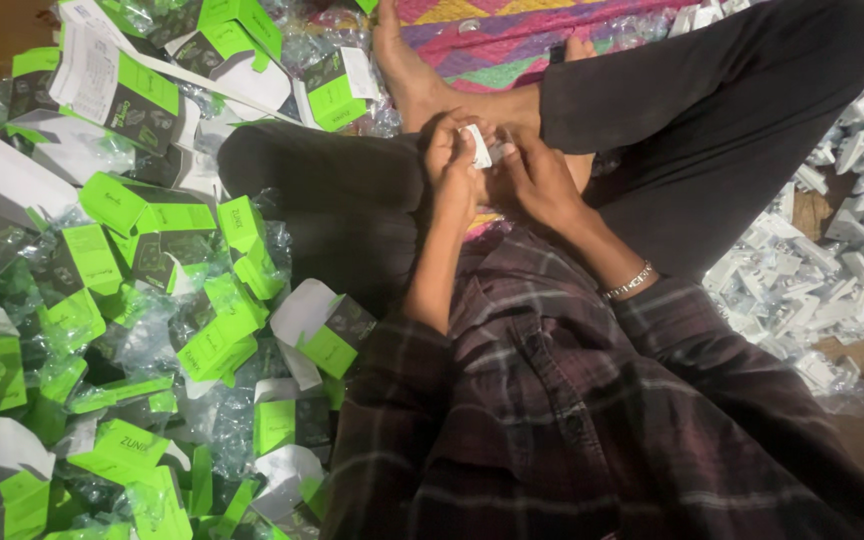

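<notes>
Fingers of the left hand [452,160] pinch a small white plug [475,145], long axis toward eleven o'clock, the right hand [540,180] touching at four o'clock.

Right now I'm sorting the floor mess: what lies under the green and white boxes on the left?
Under the green and white boxes crumpled clear plastic wrappers show through the gaps. The floor beneath is covered, so nothing more can be told there.
</notes>
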Available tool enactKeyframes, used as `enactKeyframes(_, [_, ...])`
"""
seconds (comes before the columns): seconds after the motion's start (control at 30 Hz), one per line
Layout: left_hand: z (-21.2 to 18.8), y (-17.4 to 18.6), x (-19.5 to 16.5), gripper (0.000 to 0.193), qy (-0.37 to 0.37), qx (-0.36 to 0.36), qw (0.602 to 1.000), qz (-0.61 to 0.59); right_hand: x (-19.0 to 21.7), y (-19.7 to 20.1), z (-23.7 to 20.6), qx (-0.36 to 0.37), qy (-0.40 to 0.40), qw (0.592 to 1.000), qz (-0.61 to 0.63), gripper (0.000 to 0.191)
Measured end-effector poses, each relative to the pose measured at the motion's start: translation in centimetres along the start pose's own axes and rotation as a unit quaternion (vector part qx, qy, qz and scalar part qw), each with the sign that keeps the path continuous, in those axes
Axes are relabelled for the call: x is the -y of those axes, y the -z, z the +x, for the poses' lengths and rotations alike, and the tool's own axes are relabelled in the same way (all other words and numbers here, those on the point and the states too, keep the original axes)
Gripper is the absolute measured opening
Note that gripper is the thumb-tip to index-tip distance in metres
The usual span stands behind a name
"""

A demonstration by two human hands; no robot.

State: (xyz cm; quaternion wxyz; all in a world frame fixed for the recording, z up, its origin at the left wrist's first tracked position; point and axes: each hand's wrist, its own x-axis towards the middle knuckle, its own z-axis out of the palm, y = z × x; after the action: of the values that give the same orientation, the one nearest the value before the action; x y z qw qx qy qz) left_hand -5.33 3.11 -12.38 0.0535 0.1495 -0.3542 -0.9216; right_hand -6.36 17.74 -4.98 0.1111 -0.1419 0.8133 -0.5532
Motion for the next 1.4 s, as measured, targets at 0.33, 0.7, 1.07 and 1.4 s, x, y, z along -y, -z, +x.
enactKeyframes(0.33, [-0.8, 0.0, 0.2, 0.034, 0.017, 0.034, 0.998, 0.041, 0.4, 0.6, -0.1, -0.014, 0.045, 0.998, -0.045, 0.019])
enactKeyframes(0.7, [-0.8, 0.3, 0.7, 0.029, -0.024, 0.028, 0.991, 0.127, 0.5, 0.9, -0.2, 0.017, 0.006, 0.998, -0.063, 0.023])
enactKeyframes(1.07, [-1.1, -0.2, 0.7, 0.028, -0.055, 0.036, 0.978, 0.199, 0.5, 0.2, -0.6, -0.054, 0.141, 0.950, -0.273, 0.018])
enactKeyframes(1.4, [0.1, -0.5, -1.7, 0.033, -0.156, -0.050, 0.954, 0.252, 2.1, 0.8, -1.3, 0.054, 0.164, 0.960, -0.221, 0.024])
